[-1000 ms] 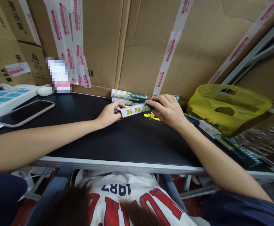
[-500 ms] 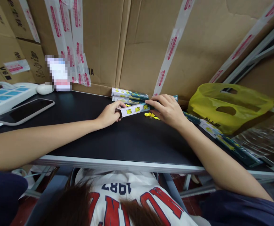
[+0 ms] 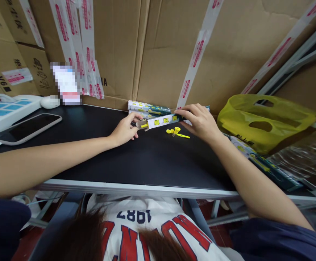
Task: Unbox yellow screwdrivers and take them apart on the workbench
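Observation:
My right hand [image 3: 200, 121] grips the far end of a long, slim white and dark green box [image 3: 163, 121] with yellow printing. From its open left end sticks out a clear plastic tray [image 3: 141, 125] with something yellow in it. My left hand [image 3: 124, 129] pinches the tray's end between thumb and fingers. Small yellow plastic pieces [image 3: 177, 131] lie on the black tabletop [image 3: 158, 159] just below the box. Behind it, similar slim boxes [image 3: 143, 106] are stacked against the cardboard. What the tray holds inside the box is hidden.
On the left are a phone [image 3: 24, 128], a white power strip [image 3: 13, 108] and a white mouse [image 3: 50, 102]. A yellow plastic bag [image 3: 239, 119] stands on the right, beside more slim boxes [image 3: 266, 168]. Taped cardboard [image 3: 163, 54] walls off the back.
The box has shifted right with my right hand, away from my left. The clear tray now shows at its left end. More of the yellow pieces on the table are visible.

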Demonstrator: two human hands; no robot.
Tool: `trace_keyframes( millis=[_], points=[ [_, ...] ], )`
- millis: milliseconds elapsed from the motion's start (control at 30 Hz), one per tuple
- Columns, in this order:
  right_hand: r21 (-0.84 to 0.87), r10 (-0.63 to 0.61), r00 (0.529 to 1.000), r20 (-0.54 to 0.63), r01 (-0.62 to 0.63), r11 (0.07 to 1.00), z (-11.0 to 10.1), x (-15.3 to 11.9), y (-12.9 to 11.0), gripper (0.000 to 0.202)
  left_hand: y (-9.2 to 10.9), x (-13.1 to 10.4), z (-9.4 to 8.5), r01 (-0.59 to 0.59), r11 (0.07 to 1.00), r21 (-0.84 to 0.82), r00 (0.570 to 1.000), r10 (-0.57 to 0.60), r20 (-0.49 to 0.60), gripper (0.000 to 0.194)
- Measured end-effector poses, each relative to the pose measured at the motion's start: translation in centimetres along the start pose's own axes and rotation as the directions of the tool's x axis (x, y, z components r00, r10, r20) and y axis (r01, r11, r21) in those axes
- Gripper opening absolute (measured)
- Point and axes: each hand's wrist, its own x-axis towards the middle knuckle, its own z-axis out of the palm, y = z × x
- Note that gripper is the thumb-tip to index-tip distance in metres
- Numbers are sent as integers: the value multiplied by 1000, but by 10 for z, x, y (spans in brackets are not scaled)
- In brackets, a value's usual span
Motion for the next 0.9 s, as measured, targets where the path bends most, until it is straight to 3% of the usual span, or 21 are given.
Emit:
trace_keyframes(
  millis=[233,367,567,667,733,900],
  points=[
    [12,22,1000,19,-22,1000,1,-3,9,37,-3,3,-4,4,1000,6,999,-3,-49,48],
    [3,86,996,-13,-86,996,2,-8,22,36,-13,9,-14,26,999,20,992,-23,-123,40],
    [0,84,996,-7,-84,996,4,-10,25,35,-23,15,-15,7,1000,20,998,-6,-56,24],
    [-2,83,997,-4,-83,997,4,-9,23,35,-22,12,-13,-29,989,142,998,35,-42,19],
    [0,79,997,-5,-79,997,4,-9,23,35,-20,10,-13,-98,964,245,994,106,-20,26],
    [19,73,997,-6,-73,997,5,-9,23,35,-17,7,-17,-240,831,502,970,226,89,32]
  ],
)
